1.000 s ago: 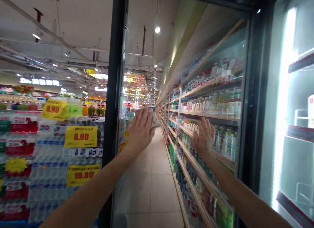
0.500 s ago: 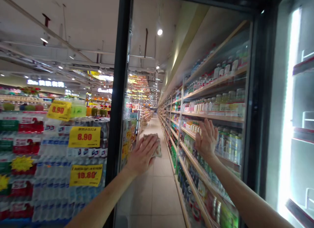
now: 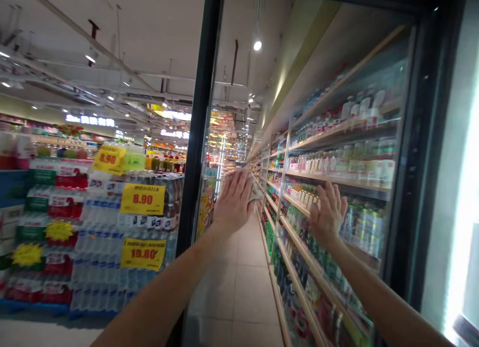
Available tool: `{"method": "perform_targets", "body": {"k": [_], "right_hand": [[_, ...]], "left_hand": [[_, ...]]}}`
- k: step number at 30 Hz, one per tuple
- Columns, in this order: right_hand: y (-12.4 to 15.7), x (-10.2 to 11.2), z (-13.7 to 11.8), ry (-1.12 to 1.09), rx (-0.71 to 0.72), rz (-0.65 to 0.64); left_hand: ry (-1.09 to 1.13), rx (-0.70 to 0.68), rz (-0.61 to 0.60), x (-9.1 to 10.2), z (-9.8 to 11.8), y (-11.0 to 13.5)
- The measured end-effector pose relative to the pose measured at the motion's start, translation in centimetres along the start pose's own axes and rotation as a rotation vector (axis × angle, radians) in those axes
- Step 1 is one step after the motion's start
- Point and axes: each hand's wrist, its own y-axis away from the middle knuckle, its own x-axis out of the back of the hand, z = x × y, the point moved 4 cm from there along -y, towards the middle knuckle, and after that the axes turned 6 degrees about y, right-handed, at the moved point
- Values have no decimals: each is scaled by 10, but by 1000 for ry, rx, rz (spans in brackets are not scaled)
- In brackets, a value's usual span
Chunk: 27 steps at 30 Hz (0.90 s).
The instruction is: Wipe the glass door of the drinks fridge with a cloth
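Note:
My left hand (image 3: 234, 200) presses a pale wiping cloth (image 3: 256, 191) against the glass door (image 3: 258, 83), left of the pane's middle. Most of the cloth is hidden under the palm and fingers. To the right, my right hand (image 3: 328, 212) rests on the same pane with its fingers raised and a little apart, and nothing is in it. Around the glass runs a black door frame (image 3: 200, 137), whose left upright stands just beside my left forearm. Shelves of bottles (image 3: 337, 160) and a long aisle show in or through the glass.
Stacked packs of bottled water (image 3: 99, 237) stand left of the door, with yellow price signs (image 3: 142, 199) on them. At the right, a bright light strip (image 3: 464, 227) glows inside the cooler. Pale tiles (image 3: 254, 287) cover the floor seen in the pane.
My left hand has moved up the glass with the cloth. My right hand stays at nearly the same spot on the pane. The view has turned slightly left.

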Motion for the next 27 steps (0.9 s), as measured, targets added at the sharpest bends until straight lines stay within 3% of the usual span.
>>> {"method": "perform_targets", "body": {"k": [5, 6, 10, 11, 15, 16, 20, 21, 25, 27], "right_hand": [[-1, 2, -1, -4, 12, 17], [-1, 2, -1, -7, 13, 20], [-1, 2, 0, -11, 13, 25], [-1, 2, 1, -7, 10, 24], [0, 1, 1, -4, 6, 8], [-1, 1, 1, -6, 6, 5], [-1, 2, 0, -16, -10, -4], [-1, 2, 0, -21, -9, -3], [-1, 3, 0, -35, -1, -3], [-1, 3, 1, -35, 2, -2]], "left_hand": [[63, -441, -146, -14, 39, 1], [64, -437, -156, -15, 41, -1], [29, -133, -73, -13, 30, -13], [30, -138, -70, -13, 31, -13], [71, -414, -163, -16, 47, -7], [72, -407, -171, -16, 46, -9], [51, -128, -97, -13, 34, -23], [60, -140, -97, -15, 37, -22], [147, -578, -212, -26, 69, -3], [157, -622, -222, -26, 71, -5]]}}
